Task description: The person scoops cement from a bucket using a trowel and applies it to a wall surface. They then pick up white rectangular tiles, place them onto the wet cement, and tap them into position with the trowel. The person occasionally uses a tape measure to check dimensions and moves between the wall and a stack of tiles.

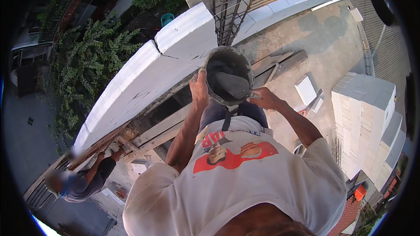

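I hold a round bucket (229, 76) of grey mortar in front of me, over the top of a white block wall (144, 78). My left hand (199, 89) grips the bucket's left rim, thumb up on the edge. My right hand (264, 99) holds its right side from below the rim. The bucket is tilted a little toward me and the wet mortar inside shows. My white printed shirt hides my lower body and whatever I stand on.
Steel rebar (227, 8) rises just behind the bucket. Wooden planks (164, 126) run along the wall's near side. A stack of white blocks (363, 113) stands at the right, with a loose block (305, 89) nearby. Another person (83, 181) works below left. Trees (87, 61) grow beyond the wall.
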Demonstrator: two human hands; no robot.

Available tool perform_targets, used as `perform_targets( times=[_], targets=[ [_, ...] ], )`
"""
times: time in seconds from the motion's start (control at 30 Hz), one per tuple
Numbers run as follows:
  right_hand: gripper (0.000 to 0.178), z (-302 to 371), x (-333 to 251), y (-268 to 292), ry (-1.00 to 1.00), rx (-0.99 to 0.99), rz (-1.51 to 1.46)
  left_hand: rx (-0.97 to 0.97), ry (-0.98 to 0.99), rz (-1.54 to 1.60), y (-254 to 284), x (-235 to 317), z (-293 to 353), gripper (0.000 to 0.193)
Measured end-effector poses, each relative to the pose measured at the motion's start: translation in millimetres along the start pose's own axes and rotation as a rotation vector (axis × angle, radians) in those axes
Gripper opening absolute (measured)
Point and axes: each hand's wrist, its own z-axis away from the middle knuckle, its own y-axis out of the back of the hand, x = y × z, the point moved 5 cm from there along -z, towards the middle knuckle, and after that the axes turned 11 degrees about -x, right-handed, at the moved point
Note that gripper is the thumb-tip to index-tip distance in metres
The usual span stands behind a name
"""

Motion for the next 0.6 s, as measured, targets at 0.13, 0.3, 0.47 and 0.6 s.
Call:
perform_targets(
  times=[0.13, 0.3, 0.47, 0.6],
  targets=[
    [0.034, 17.3, 11.0, 4.3, 0.019, 0.062, -0.174, -0.01, -0.012, -0.039, -3.2, -11.2, -12.1, 0.033],
    [0.037, 24.3, 56.1, 41.9, 0.007, 0.076, -0.287, -0.026, -0.159, -0.436, -30.6, -23.9, -30.6, 0.034],
    [0.039, 13.3, 102.0, 126.6, 0.044, 0.087, -0.204, 0.184, 0.017, 0.011, -83.1, -66.4, -41.3, 0.037],
    [0.035, -21.3, 142.0, 213.7, 0.535, 0.42, 0.471, 0.261, 0.028, 0.143, -124.9, -93.9, -29.6, 0.042]
  ],
)
